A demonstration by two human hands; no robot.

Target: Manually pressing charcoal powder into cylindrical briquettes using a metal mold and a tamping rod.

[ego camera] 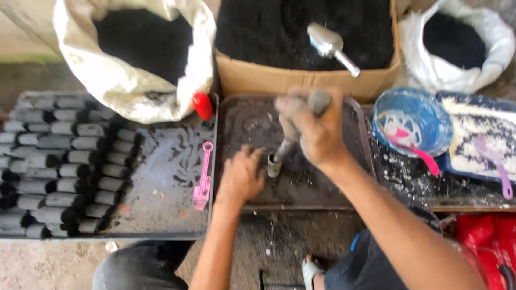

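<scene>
The right hand [314, 129] is clenched around a grey metal rod [293, 134]; the left hand [242, 174] pinches a short grey metal tube [274, 166] on the dark soot-covered tray [317, 188].

Right hand [314, 129] blurred, hiding the rod's [284, 147] upper end. Left hand [242, 174] covers part of the small tube [274, 166]. Rows of dark cylinders [59, 161] and red bag [484, 236] cut off by frame edges.

Makeshift workshop: black powder sacks [141, 48], rows of pressed cylinders [59, 161].
</scene>
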